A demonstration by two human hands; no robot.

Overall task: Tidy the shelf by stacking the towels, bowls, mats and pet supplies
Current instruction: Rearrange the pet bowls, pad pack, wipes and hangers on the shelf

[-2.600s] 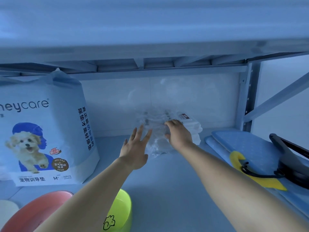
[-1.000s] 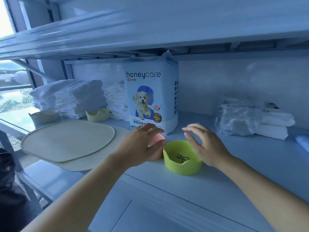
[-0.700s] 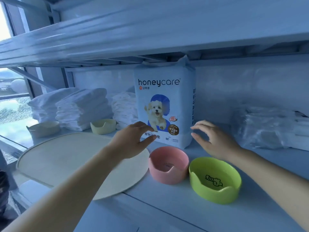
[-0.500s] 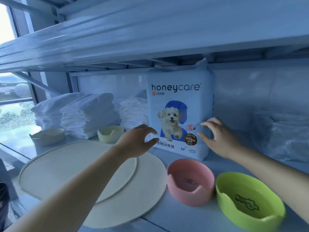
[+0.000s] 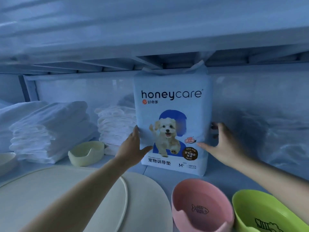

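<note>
A tall pale-blue honeycare pet pad pack (image 5: 172, 97) stands upright at the back of the shelf, its top almost touching the shelf above. My left hand (image 5: 132, 148) lies against its left edge, fingers straight, thumb on the front. My right hand (image 5: 222, 143) is spread at its right edge, thumb touching the front, fingertips at the side. In front stand a pink bowl (image 5: 200, 206) and a green bowl (image 5: 267, 213), side by side. Two cream mats (image 5: 50, 198) overlap at the lower left.
Folded white towels (image 5: 48, 131) and a stack of white pads (image 5: 115, 124) sit left of the pack, with a cream bowl (image 5: 87, 153) before them and another bowl (image 5: 6, 161) at the far left. A plastic-wrapped bundle (image 5: 275, 139) lies blurred at the right. The upper shelf (image 5: 150, 30) hangs low.
My view has swung from the wrapped bundle to the bowls and then the pack. Both hands have moved forward from the bowls and now touch the pack's two sides.
</note>
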